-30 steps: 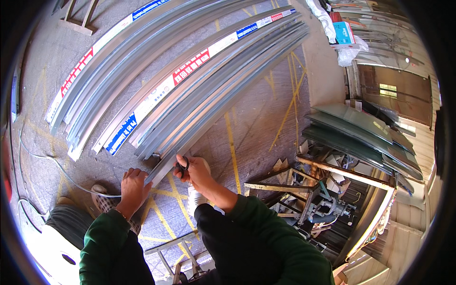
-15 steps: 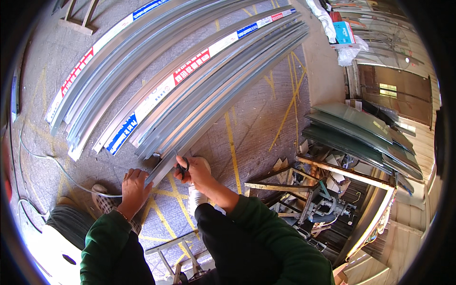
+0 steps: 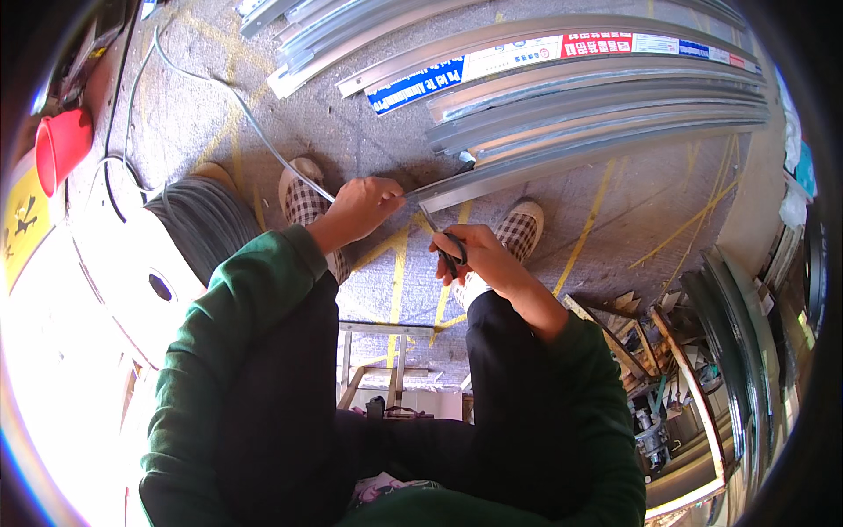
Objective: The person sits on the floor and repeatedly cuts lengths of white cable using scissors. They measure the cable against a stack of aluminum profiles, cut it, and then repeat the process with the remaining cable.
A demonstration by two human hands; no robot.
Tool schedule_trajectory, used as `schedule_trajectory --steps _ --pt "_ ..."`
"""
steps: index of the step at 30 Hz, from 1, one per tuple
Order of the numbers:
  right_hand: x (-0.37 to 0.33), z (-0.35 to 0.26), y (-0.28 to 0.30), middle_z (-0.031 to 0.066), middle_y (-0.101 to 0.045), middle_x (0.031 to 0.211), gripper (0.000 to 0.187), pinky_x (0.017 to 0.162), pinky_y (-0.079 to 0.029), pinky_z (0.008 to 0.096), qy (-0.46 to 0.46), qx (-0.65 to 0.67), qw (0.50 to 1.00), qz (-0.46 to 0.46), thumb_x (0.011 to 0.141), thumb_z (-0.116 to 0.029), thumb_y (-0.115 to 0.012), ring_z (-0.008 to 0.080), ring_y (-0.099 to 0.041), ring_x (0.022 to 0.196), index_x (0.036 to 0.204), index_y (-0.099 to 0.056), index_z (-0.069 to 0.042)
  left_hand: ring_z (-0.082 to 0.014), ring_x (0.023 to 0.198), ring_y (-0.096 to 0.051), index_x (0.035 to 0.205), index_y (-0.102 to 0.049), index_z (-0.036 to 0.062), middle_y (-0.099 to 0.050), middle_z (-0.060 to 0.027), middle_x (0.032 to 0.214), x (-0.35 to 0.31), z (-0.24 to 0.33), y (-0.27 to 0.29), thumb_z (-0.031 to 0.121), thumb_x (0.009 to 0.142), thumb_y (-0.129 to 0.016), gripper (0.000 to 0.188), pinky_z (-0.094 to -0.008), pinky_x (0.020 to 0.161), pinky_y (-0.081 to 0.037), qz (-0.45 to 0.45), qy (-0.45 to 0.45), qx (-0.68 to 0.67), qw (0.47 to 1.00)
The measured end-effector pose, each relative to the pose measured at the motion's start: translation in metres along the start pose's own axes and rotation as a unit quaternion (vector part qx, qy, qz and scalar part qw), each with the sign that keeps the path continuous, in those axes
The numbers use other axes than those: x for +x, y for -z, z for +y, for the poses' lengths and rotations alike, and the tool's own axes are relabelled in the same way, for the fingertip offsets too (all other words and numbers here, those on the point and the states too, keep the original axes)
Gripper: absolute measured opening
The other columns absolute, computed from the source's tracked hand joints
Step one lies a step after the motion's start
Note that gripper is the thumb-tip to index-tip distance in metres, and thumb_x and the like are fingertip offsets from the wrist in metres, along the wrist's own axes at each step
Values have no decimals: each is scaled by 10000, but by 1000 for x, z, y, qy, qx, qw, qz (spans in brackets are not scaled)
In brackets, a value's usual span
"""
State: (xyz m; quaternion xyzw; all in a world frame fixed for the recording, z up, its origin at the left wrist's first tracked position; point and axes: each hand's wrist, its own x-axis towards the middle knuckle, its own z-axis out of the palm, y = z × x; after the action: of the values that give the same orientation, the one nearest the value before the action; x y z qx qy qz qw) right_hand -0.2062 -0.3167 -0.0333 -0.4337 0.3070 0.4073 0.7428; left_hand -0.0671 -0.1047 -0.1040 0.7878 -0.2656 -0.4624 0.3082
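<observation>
grey floor, marked with yellow lines, spreads under everything. across its far side lie long metal profiles, one carrying a blue, white and red printed strip. dark glass sheets stand at the right edge. a spool wound with grey cord sits left of the person, near a red bucket. a pale grey cord loops over the floor to the left hand. that hand is at the near end of the closest profile, fingers curled close together; i cannot tell whether they clamp the cord or the profile. the right hand, just beside it, has its fingers clamped on black-handled scissors, blades pointing up toward the profile's end.
</observation>
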Motion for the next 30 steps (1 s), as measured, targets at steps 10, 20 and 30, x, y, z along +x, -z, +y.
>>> schedule_trajectory --steps 10,20,30 --pt "47 18 -13 65 -673 751 355 526 -475 257 6 -73 996 60 1028 -340 -555 128 -674 657 942 -613 0 -339 753 -699 866 -711 64 -710 -146 781 8 -1 1 265 897 -615 225 -434 678 -536 -9 13 35 999" --pt "51 27 -27 54 -600 645 350 525 -472 279 110 -103 979 140 1001 -318 -627 108 -618 575 868 -609 5 -364 756 -695 854 -718 70 -711 -150 786 8 -1 2 273 892 -622 228 -457 696 -534 -14 22 31 999" --pt "41 26 -24 59 -614 659 297 507 -453 270 104 -107 983 107 1013 -270 -597 108 -620 566 931 -636 13 -369 748 -691 902 -695 53 -685 -155 750 6 -11 5 253 900 -629 211 -460 697 -533 0 17 28 999"
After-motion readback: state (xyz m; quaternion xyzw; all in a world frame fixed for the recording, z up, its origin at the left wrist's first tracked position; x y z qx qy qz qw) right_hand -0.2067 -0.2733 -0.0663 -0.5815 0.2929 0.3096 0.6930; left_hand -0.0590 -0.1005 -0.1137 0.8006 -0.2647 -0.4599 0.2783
